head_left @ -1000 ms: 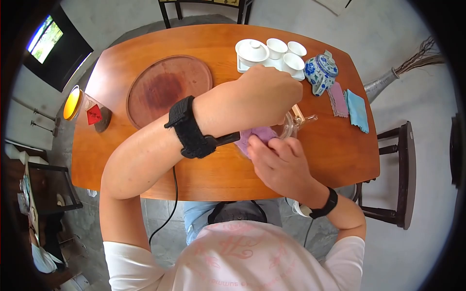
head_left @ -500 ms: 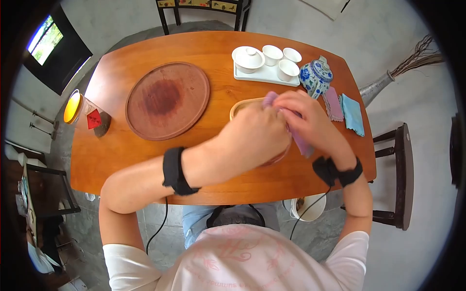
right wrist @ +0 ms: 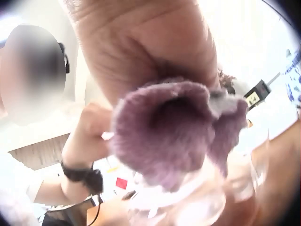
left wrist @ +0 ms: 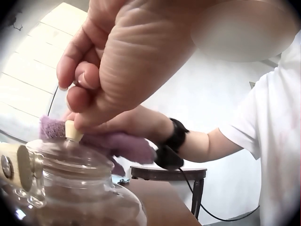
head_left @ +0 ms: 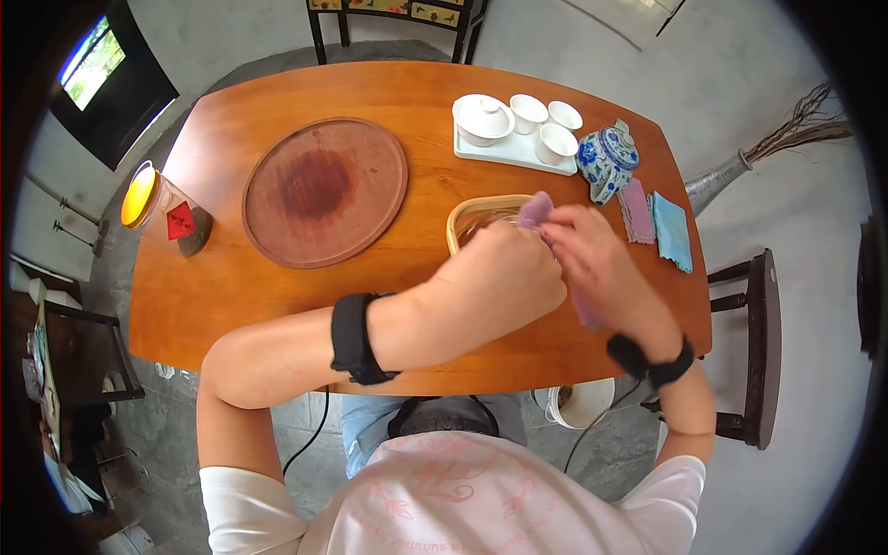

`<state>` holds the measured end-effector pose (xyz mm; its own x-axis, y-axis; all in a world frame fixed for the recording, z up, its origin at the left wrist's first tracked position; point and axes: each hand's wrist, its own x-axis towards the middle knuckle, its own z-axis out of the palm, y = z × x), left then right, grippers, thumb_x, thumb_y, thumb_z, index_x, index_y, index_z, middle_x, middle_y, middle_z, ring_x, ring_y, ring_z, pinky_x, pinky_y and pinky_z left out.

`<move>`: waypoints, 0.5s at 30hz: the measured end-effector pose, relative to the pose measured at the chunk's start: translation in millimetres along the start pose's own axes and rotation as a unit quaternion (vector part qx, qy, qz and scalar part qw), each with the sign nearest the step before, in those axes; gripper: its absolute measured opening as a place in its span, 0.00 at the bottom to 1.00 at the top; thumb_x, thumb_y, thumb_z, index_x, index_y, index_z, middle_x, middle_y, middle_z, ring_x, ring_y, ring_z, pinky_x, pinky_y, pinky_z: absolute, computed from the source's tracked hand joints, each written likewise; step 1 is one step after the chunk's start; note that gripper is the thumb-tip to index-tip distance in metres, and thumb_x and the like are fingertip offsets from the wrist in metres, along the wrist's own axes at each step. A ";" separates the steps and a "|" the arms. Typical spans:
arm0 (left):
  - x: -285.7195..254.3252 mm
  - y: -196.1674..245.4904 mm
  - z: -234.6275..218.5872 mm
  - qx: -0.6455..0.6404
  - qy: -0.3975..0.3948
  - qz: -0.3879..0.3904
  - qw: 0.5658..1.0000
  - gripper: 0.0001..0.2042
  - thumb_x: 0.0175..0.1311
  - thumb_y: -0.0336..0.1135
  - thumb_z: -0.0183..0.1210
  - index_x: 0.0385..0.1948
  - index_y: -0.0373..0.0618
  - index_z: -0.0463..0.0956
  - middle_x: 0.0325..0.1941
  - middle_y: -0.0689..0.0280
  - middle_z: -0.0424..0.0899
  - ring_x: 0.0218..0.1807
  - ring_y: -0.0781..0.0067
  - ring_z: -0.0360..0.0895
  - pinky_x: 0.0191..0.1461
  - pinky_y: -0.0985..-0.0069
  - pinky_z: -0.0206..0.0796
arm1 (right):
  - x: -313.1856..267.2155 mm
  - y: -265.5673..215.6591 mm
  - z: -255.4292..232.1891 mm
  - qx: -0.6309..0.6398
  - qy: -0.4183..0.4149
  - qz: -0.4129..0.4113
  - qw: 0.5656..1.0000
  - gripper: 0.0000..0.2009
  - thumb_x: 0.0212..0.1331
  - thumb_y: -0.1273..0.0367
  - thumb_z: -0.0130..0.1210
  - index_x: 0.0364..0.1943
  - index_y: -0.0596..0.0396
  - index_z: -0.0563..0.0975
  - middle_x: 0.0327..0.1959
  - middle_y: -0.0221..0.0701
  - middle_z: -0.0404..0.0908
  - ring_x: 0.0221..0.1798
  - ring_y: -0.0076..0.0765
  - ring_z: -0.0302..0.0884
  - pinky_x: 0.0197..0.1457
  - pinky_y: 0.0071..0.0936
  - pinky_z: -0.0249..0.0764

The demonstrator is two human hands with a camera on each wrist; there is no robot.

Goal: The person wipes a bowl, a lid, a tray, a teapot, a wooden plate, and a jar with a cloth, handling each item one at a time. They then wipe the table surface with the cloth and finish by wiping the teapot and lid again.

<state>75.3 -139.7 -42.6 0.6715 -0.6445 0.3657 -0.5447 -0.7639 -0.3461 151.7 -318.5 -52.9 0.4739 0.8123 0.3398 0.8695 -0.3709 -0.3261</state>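
A clear glass teapot (left wrist: 94, 200) with a wooden handle (head_left: 460, 215) is mostly covered by my hands in the head view. My left hand (head_left: 504, 291) (left wrist: 136, 56) pinches the pale knob (left wrist: 72, 132) of its glass lid (left wrist: 70, 154); the lid sits on the pot's neck. Beside it, my right hand (head_left: 601, 268) (right wrist: 146, 42) grips a bunched purple cloth (head_left: 536, 210) (right wrist: 160, 139) close to the knob. Part of the cloth hangs below that hand.
Farther back are a white tray (head_left: 518, 157) with a lidded bowl and cups, and a blue-and-white teapot (head_left: 606, 162). Folded pink (head_left: 636, 213) and blue cloths (head_left: 672, 231) lie at right, a round brown board (head_left: 324, 194) at left. A white bucket (head_left: 587, 404) stands below the table edge.
My right hand has moved up and right in the head view with the purple cloth. My left hand has come down toward the front edge, and the wooden handle now shows more fully.
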 end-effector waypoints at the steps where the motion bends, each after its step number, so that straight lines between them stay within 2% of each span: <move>1: -0.5 -6.1 0.1 -0.050 -0.004 -0.008 0.999 0.05 0.47 0.34 0.56 0.17 0.47 0.76 0.19 0.67 0.79 0.23 0.72 0.78 0.27 0.74 0.68 | -14.5 -12.8 7.1 -0.001 0.000 0.004 1.000 0.11 0.57 0.75 0.48 0.44 0.61 0.75 0.45 0.37 0.73 0.46 0.43 0.70 0.50 0.31 0.68; 2: 0.6 -12.0 -0.1 -0.100 -0.009 -0.014 0.995 0.04 0.48 0.34 0.56 0.18 0.48 0.76 0.19 0.70 0.79 0.24 0.72 0.78 0.24 0.76 0.67 | -27.6 -26.9 15.1 -0.037 0.052 0.033 0.997 0.12 0.55 0.76 0.49 0.43 0.63 0.74 0.44 0.39 0.73 0.45 0.45 0.70 0.48 0.33 0.68; 3: 3.8 -17.4 -0.8 -0.128 -0.037 -0.036 0.990 0.04 0.47 0.34 0.57 0.19 0.47 0.77 0.20 0.68 0.80 0.25 0.67 0.79 0.26 0.74 0.69 | -36.3 -38.0 23.0 -0.073 0.104 0.061 0.990 0.12 0.54 0.76 0.50 0.43 0.64 0.74 0.44 0.40 0.73 0.43 0.46 0.70 0.46 0.35 0.69; 4: 5.7 -24.0 -1.9 -0.130 -0.037 -0.034 0.990 0.04 0.47 0.34 0.57 0.19 0.47 0.77 0.20 0.68 0.80 0.25 0.67 0.79 0.26 0.74 0.69 | -43.6 -44.7 33.1 -0.074 0.105 0.064 0.990 0.12 0.54 0.76 0.50 0.43 0.64 0.74 0.44 0.40 0.73 0.43 0.46 0.70 0.46 0.35 0.69; 6: 10.9 -36.8 -5.8 -0.167 -0.030 -0.004 0.985 0.04 0.47 0.35 0.57 0.18 0.47 0.77 0.19 0.66 0.79 0.24 0.66 0.79 0.26 0.73 0.69 | -51.7 -53.0 51.7 -0.100 0.109 -0.022 0.989 0.15 0.51 0.76 0.51 0.45 0.64 0.73 0.45 0.39 0.71 0.42 0.42 0.69 0.44 0.32 0.68; 7: 16.6 -41.7 -10.3 -0.184 -0.107 -0.003 0.977 0.05 0.49 0.35 0.56 0.18 0.48 0.77 0.19 0.64 0.79 0.24 0.63 0.78 0.26 0.70 0.68 | -46.5 -59.7 56.7 -0.098 0.109 -0.017 0.989 0.15 0.51 0.76 0.51 0.45 0.64 0.73 0.45 0.39 0.71 0.42 0.42 0.69 0.44 0.32 0.68; 8: 19.0 -44.6 -6.0 -0.185 -0.109 0.002 0.977 0.05 0.49 0.35 0.56 0.18 0.48 0.77 0.19 0.64 0.79 0.24 0.63 0.78 0.26 0.70 0.68 | -36.9 -65.6 60.9 -0.151 0.081 -0.041 0.984 0.16 0.50 0.75 0.52 0.45 0.63 0.73 0.44 0.39 0.71 0.40 0.41 0.68 0.42 0.31 0.69; 9: 21.5 -47.6 -4.6 -0.198 -0.111 -0.014 0.974 0.05 0.49 0.35 0.56 0.19 0.49 0.78 0.18 0.63 0.79 0.24 0.61 0.77 0.26 0.68 0.67 | -30.5 -67.6 62.8 -0.205 0.054 -0.064 0.975 0.17 0.48 0.75 0.53 0.46 0.63 0.73 0.44 0.38 0.71 0.38 0.39 0.68 0.40 0.30 0.69; 10: 23.7 -47.8 -4.4 -0.212 -0.114 -0.029 0.970 0.05 0.50 0.35 0.56 0.19 0.49 0.78 0.18 0.62 0.78 0.24 0.60 0.77 0.26 0.67 0.66 | -27.7 -65.9 63.7 -0.204 0.057 -0.059 0.975 0.17 0.48 0.75 0.53 0.46 0.63 0.73 0.44 0.38 0.71 0.38 0.39 0.68 0.40 0.30 0.69; 12: 25.7 -47.3 -4.0 -0.238 -0.151 -0.049 0.958 0.05 0.50 0.36 0.56 0.20 0.50 0.79 0.18 0.61 0.77 0.24 0.58 0.76 0.26 0.65 0.65 | -24.1 -62.1 67.5 -0.193 0.074 -0.126 0.970 0.18 0.47 0.73 0.54 0.45 0.63 0.72 0.44 0.37 0.71 0.35 0.38 0.69 0.37 0.31 0.69; 13: 24.2 -46.9 -2.2 -0.237 -0.128 -0.050 0.962 0.05 0.50 0.35 0.57 0.20 0.50 0.79 0.18 0.61 0.78 0.25 0.58 0.76 0.27 0.65 0.66 | -33.2 -58.9 70.3 -0.192 0.077 -0.122 0.971 0.18 0.47 0.73 0.54 0.45 0.63 0.72 0.44 0.37 0.71 0.35 0.38 0.69 0.37 0.31 0.69; 15: 21.8 -46.6 -0.9 -0.238 -0.104 -0.049 0.964 0.04 0.50 0.35 0.57 0.21 0.49 0.79 0.18 0.61 0.78 0.25 0.59 0.77 0.27 0.65 0.66 | -63.0 -45.4 69.8 -0.171 0.027 -0.053 0.984 0.17 0.47 0.76 0.55 0.44 0.62 0.73 0.47 0.40 0.71 0.43 0.40 0.70 0.47 0.32 0.70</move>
<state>114.9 -118.2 -17.8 0.7908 -0.5858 0.1775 -0.6091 -0.7816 0.1347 72.7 -321.4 -121.1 0.3774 0.8331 0.4044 0.9058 -0.4229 0.0260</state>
